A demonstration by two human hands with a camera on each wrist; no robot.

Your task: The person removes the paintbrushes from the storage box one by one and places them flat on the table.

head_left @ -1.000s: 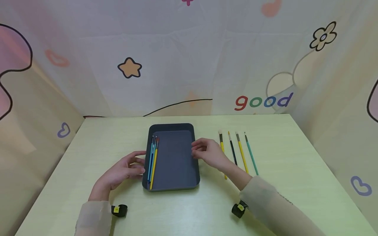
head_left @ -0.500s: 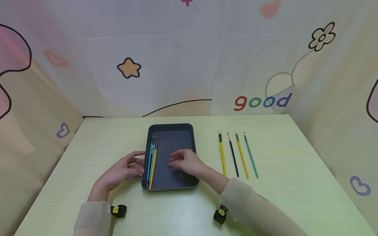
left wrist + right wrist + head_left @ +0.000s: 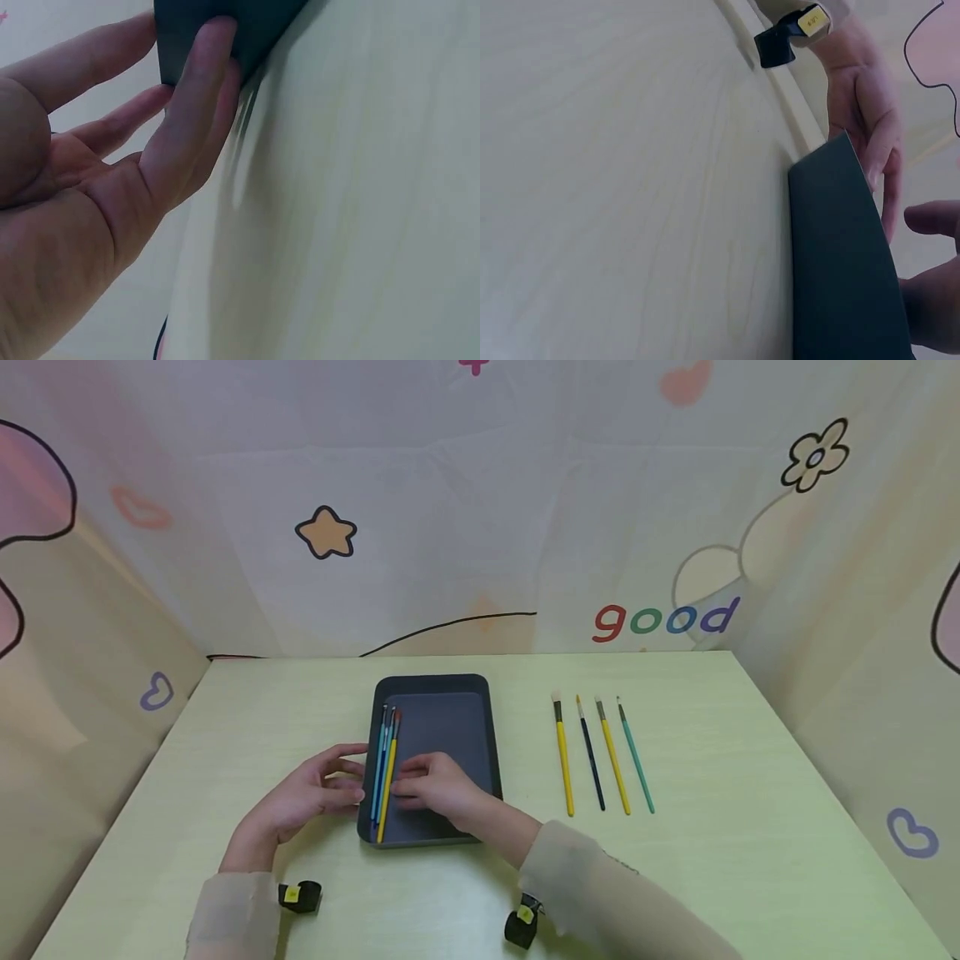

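A dark grey tray (image 3: 442, 718) lies on the table. Inside, along its left wall, several paintbrushes lie close together, blue ones and a yellow paintbrush (image 3: 389, 777) with a reddish tip. My left hand (image 3: 311, 789) touches the tray's outer left wall with its fingertips; the left wrist view shows its fingers (image 3: 202, 82) against that dark wall. My right hand (image 3: 438, 789) is over the tray, its fingertips beside the yellow paintbrush, with nothing visible in its grasp. In the right wrist view, the tray wall (image 3: 847, 262) hides part of this hand.
To the right of the tray, several paintbrushes lie spaced in a row: a thick yellow one (image 3: 564, 760), a dark one (image 3: 591, 756), a thinner yellow one (image 3: 614, 760) and a teal one (image 3: 637, 760). A patterned curtain (image 3: 450, 568) stands behind the table.
My right hand has moved left from the tray's right rim, across the tray, to the paintbrushes at its left wall. The left hand stays at the tray's side.
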